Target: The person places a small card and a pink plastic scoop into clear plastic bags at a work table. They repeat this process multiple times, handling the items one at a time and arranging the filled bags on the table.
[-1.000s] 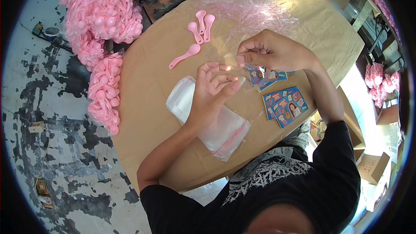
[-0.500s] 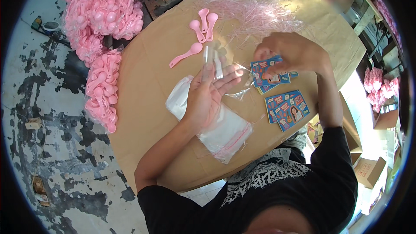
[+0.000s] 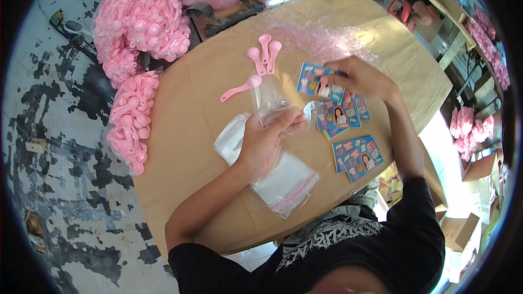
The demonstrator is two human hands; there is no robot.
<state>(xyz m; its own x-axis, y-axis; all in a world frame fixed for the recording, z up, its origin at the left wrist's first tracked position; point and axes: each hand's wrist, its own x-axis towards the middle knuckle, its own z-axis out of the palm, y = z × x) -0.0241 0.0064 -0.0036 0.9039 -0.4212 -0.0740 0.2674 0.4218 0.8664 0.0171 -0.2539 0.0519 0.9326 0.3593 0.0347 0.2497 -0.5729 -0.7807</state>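
Currently, the left hand grips a clear bag; the right hand pinches a card outside it. Four spoons lie unbagged.

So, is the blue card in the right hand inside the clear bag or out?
Out: the right hand holds the blue card apart from the clear bag in the left hand.

Left forearm directed diagonally inward, left hand with thumb and fingers drawn together; right forearm directed forward, wrist bent leftward, right hand closed in a pinch.
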